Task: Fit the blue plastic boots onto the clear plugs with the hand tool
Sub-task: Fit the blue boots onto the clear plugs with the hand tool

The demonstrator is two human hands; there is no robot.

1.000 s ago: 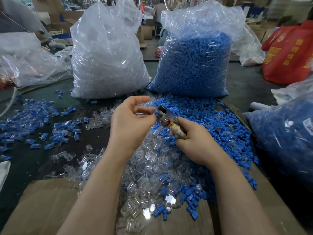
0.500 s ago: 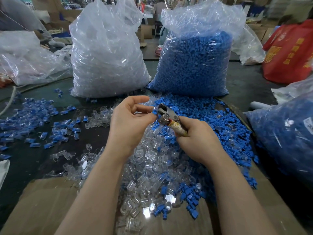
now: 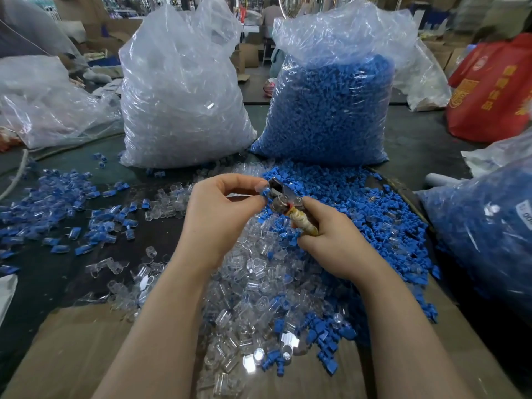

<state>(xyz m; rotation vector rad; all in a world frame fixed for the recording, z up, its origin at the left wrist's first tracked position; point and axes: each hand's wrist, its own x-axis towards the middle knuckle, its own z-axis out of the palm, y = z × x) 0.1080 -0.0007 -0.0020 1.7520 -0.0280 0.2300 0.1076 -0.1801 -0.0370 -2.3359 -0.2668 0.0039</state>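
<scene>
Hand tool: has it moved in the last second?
No. The hand tool still sits just below the blue bag's lower-left corner, held in the right hand.

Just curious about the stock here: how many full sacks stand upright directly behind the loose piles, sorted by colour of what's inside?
Sack of clear plugs: 1
Sack of blue boots: 1
Total: 2
</scene>
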